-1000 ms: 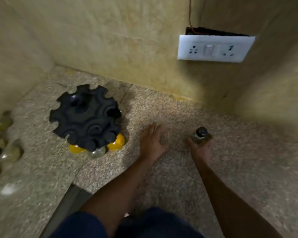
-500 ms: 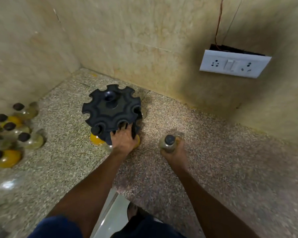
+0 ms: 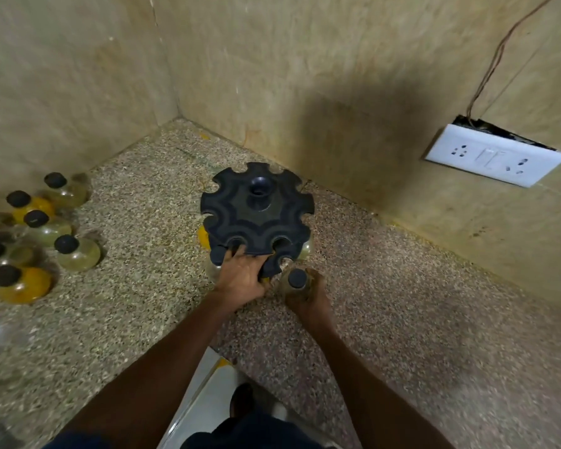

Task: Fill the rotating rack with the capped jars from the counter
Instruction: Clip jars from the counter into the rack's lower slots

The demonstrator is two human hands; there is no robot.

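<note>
Counter: one speckled granite counter (image 3: pixel 402 286) runs into a corner between two beige tiled walls (image 3: pixel 272 76).
Socket plate: one white switch-and-socket plate (image 3: pixel 494 161) on the right wall, a thin wire climbing from the hole behind it.
Rack: one black rotating rack (image 3: pixel 256 218) stands near the corner, a scalloped disc with a round hub on top; yellow and pale jars peek out under its near rim, too hidden to count.
Spare jars: seven capped jars (image 3: pixel 33 234) are countable in a cluster at the far left of the counter, well apart from the rack, all black-capped, some yellow inside, some pale; the edge of the cluster is blurred.
Left hand: the left hand (image 3: pixel 242 275) is on the rack's near edge, fingers curled into the slots, gripping the rim.
Right hand: the right hand (image 3: pixel 308 294) is wrapped round one clear jar.
Held jar: one black-capped jar (image 3: pixel 296 280) sits upright in that fist, just beside the rack's near rim.
</note>
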